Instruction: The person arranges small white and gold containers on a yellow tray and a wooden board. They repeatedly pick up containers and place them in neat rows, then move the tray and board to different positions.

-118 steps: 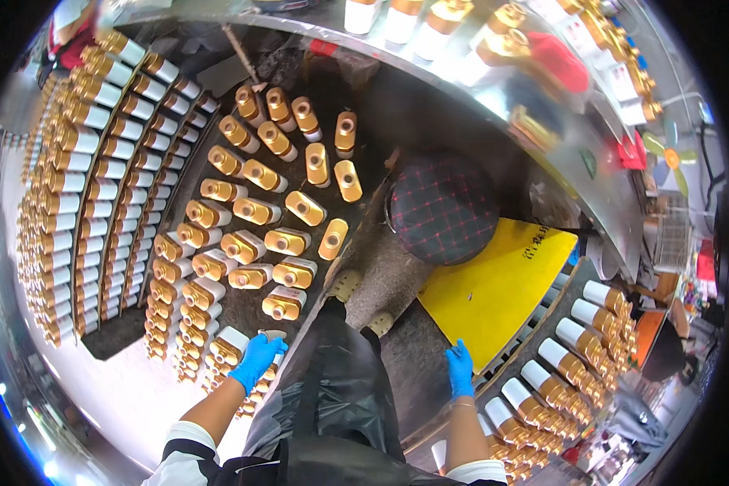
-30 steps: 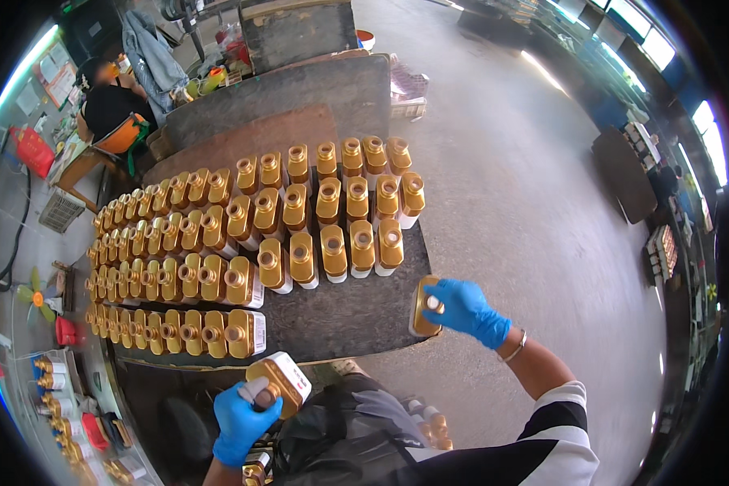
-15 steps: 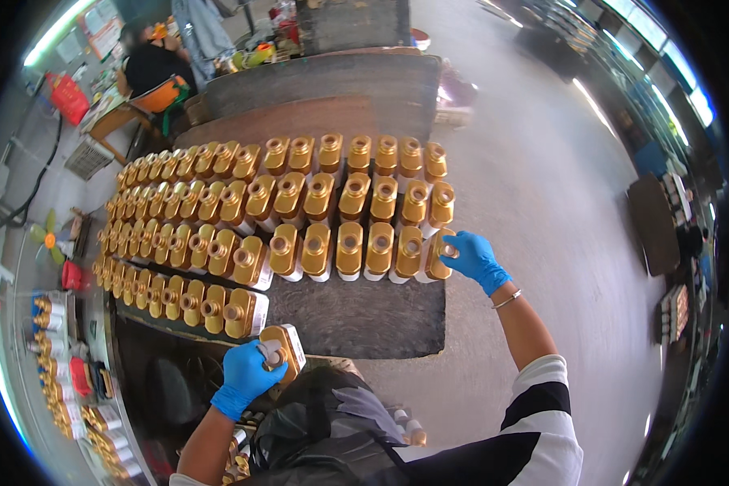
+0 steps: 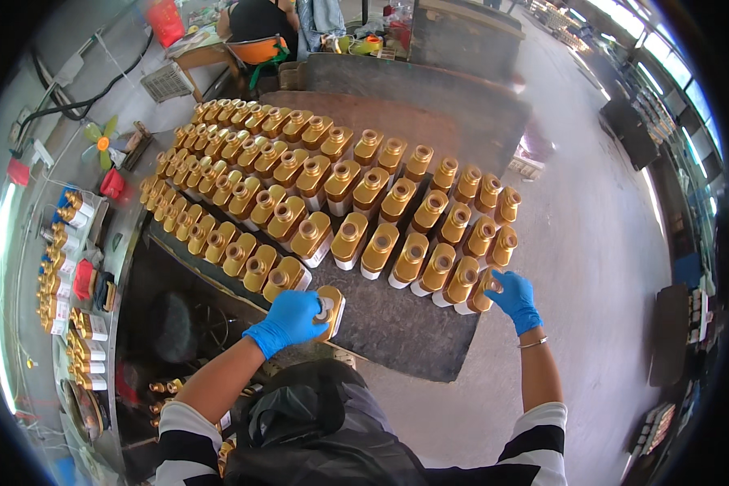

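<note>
We have the left hand (image 4: 294, 316) curled closed on a gold-topped bottle (image 4: 333, 314) at the surface's (image 4: 397, 334) near edge; can't tell if it's touching down. Our right hand (image 4: 515, 300) has its fingers closed round the top of an end bottle (image 4: 482, 296), right end of its row, just beside its neighbor. We see more bottles (image 4: 378, 249) standing in rows behind.

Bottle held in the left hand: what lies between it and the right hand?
In the head view, going from the held bottle: a bare stretch of dark board, then end bottles of the near row, with the right hand at the last one.
</note>
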{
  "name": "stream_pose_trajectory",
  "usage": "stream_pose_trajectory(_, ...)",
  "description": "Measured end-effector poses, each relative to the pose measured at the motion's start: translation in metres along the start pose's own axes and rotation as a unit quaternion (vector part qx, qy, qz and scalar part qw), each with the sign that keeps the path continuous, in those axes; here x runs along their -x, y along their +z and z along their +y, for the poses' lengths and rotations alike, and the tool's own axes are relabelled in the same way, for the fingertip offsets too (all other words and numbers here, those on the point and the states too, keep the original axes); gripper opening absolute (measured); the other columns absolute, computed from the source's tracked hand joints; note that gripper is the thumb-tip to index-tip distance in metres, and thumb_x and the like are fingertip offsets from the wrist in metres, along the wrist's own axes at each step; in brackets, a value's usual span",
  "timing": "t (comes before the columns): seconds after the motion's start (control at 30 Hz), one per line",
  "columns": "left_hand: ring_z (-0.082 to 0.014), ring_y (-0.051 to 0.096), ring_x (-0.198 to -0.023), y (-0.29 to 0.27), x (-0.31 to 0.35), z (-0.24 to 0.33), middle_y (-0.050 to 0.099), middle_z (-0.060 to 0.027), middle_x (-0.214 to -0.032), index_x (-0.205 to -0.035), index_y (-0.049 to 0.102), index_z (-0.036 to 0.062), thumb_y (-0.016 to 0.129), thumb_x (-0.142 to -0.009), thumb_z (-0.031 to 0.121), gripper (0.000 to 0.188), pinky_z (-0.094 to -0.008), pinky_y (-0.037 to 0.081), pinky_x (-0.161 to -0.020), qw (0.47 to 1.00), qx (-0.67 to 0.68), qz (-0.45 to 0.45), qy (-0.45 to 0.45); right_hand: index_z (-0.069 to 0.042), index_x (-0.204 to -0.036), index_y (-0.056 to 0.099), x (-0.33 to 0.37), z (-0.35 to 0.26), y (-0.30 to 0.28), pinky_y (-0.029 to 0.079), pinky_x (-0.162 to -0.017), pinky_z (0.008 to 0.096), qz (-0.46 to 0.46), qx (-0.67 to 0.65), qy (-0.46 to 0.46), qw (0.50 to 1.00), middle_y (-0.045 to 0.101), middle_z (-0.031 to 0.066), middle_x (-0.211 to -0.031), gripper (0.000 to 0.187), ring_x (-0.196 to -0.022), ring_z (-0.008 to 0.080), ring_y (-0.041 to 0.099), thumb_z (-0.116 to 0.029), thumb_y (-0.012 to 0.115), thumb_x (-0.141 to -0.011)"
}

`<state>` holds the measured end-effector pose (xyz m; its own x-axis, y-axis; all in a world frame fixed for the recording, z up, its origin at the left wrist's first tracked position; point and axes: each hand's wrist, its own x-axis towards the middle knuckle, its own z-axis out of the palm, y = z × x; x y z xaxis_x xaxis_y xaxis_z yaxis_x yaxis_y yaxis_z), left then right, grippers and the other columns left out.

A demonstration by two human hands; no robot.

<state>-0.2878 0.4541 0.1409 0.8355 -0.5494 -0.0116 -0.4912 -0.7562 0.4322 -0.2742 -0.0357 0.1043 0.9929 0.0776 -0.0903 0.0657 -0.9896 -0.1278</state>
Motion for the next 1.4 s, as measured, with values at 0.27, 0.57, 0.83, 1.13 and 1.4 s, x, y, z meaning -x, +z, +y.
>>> stream_pose_trajectory(0.27, -0.0311, 0.063, -0.07, 0.003, -0.02, -0.017, 0.062, -0.0127, -0.083, -0.081, 0.065, 0.0065, 0.07, -0.071, 0.031, 0.027, -0.041, 0.051, -0.063, 0.995, -0.085, -0.044, 0.027, -0.013, -0.132, 0.05, 0.028, -0.024, -0.015, 0.049, -0.064, 0.0386, 0.077, -0.006, 0.03, 0.997, 0.064, 0.011, -0.087, 0.067, -0.076, 0.0297, 0.064, -0.043, 0.071, -0.075)
stream_pose_trajectory(0.57, -0.0308, 0.062, -0.072, 0.013, -0.013, -0.039, 0.059, -0.0122, -0.076, -0.072, 0.062, 0.0089, 0.066, -0.072, 0.029, 0.02, -0.0423, 0.048, -0.061, 0.99, -0.113, -0.078, 0.034, -0.013, -0.128, 0.056, 0.077, -0.073, 0.002, 0.05, -0.066, 0.0333, 0.137, -0.157, 0.04, 0.977, 0.063, 0.0085, -0.083, 0.061, -0.067, 0.0247, 0.058, -0.026, 0.078, -0.072)
stream_pose_trajectory(0.83, -0.03, 0.062, -0.071, 0.01, 0.001, -0.033, 0.059, -0.0124, -0.079, -0.102, 0.062, 0.0122, 0.068, -0.072, 0.029, 0.035, -0.0426, 0.048, -0.06, 0.992, -0.127, 0.009, 0.005, -0.011, -0.128, 0.052, 0.079, -0.156, 0.003, 0.052, -0.07, 0.0401, 0.011, -0.213, 0.0, 0.977, 0.065, 0.0163, -0.097, 0.056, -0.086, 0.0343, 0.064, -0.034, 0.069, -0.08)
stream_pose_trajectory(1.13, -0.03, 0.059, -0.078, 0.01, 0.177, -0.037, 0.061, -0.0116, -0.083, -0.111, 0.062, 0.0097, 0.069, -0.073, 0.025, 0.042, -0.0417, 0.046, -0.067, 0.956, -0.03, 0.138, -0.259, -0.01, -0.128, 0.051, -0.008, -0.313, 0.051, 0.05, -0.078, 0.0422, -0.012, -0.27, -0.227, 0.936, 0.06, 0.0156, -0.108, 0.056, -0.091, 0.0331, 0.062, -0.031, 0.069, -0.079)
stream_pose_trajectory(1.4, -0.0296, 0.064, -0.076, 0.079, 0.392, 0.028, 0.065, -0.0134, -0.086, -0.101, 0.067, 0.0068, 0.07, -0.073, 0.015, 0.03, -0.0381, 0.052, -0.069, 0.773, 0.08, 0.195, -0.599, -0.006, -0.122, 0.055, -0.032, -0.354, 0.068, 0.05, -0.081, 0.0421, -0.022, -0.171, -0.265, 0.949, 0.061, 0.0168, -0.107, 0.066, -0.095, 0.0333, 0.061, -0.041, 0.075, -0.069)
